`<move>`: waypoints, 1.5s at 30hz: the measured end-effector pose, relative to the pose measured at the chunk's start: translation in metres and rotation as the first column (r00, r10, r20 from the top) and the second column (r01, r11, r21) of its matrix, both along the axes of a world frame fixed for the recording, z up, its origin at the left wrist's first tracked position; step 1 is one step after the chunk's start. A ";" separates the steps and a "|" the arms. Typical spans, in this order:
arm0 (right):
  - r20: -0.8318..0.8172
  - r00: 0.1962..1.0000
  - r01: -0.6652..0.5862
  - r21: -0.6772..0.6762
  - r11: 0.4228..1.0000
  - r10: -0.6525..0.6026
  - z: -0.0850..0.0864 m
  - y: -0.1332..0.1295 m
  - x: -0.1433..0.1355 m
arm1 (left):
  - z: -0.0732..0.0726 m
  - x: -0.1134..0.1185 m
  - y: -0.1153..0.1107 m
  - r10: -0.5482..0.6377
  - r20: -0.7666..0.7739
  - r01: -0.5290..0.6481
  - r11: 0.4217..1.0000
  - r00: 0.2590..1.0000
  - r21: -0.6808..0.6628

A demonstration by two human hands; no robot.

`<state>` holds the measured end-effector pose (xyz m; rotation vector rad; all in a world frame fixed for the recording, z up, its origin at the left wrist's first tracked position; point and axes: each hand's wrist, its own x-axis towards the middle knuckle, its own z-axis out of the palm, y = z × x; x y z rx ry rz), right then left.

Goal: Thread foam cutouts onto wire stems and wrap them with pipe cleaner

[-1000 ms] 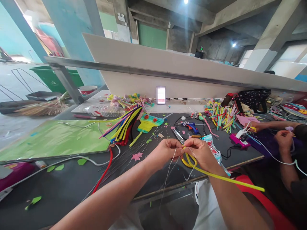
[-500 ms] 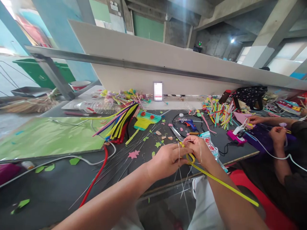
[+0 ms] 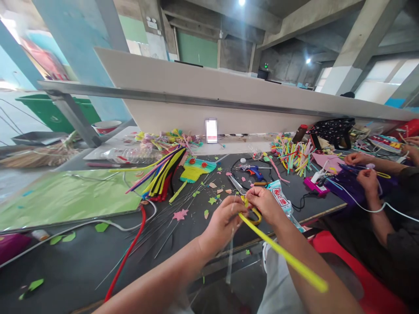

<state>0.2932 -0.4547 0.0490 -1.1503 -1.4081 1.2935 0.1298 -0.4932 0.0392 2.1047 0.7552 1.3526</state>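
Note:
A yellow pipe cleaner [image 3: 284, 253] is bent into a loop between my two hands, its long free end slanting down to the right over my right forearm. My left hand [image 3: 225, 216] is closed on it at the left of the loop. The fingers of my right hand [image 3: 263, 203] pinch it near the top of the loop. A thin pale strand, blurred, hangs below my left hand. Just behind the hands lie open-bladed scissors [image 3: 237, 185] and a blue glue gun [image 3: 255, 172]. A white and blue packet [image 3: 279, 198] is beside my right hand.
Bundled pipe cleaners [image 3: 166, 176] and a yellow-teal piece [image 3: 196, 170] lie left of centre. A green sheet [image 3: 72, 196] covers the left side. A phone [image 3: 211, 131] stands at the back. Another person's hands [image 3: 368, 179] work at the right, near a pink power strip [image 3: 316, 186].
The pipe cleaner's long end has swung down and left, and now starts by my left fingers. My left hand has shifted slightly left. The view has tilted up a little.

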 end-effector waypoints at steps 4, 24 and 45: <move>-0.052 0.996 0.069 0.002 0.998 -0.068 0.000 0.001 0.003 | 0.000 -0.002 -0.003 0.025 0.246 0.041 0.965 0.969 -0.259; -0.337 0.939 -0.049 0.055 0.997 0.065 -0.004 -0.006 0.015 | 0.017 0.000 -0.061 -0.164 -0.543 0.312 0.930 0.824 0.193; -0.777 0.618 -0.157 0.032 0.987 0.123 -0.013 -0.018 -0.015 | 0.008 -0.053 -0.089 0.241 -0.215 -0.041 0.748 0.946 0.662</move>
